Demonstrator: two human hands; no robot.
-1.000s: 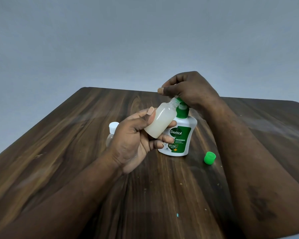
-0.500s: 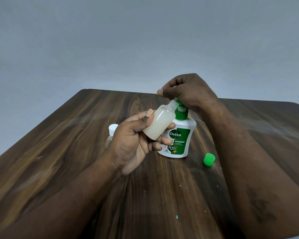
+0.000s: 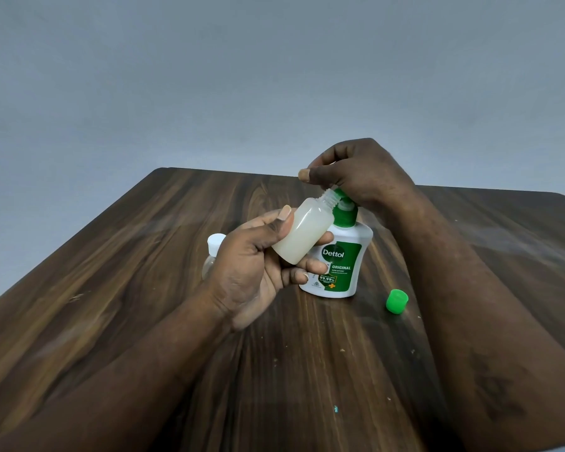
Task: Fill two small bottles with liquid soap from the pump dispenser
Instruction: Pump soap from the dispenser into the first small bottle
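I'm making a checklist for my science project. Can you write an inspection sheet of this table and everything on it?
Surface: dark wooden table.
Job's things: small bottle, uncapped, tilted, whitish liquid inside, mouth at the nozzle of the upright pump dispenser; second bottle, white-capped, partly hidden behind the left hand; green cap lying right of the dispenser.
Clutter: small specks on the wood.
Hands: left hand grips the small bottle; right hand curls over the pump head.
Cables: nothing seen.
Surroundings: plain grey wall.
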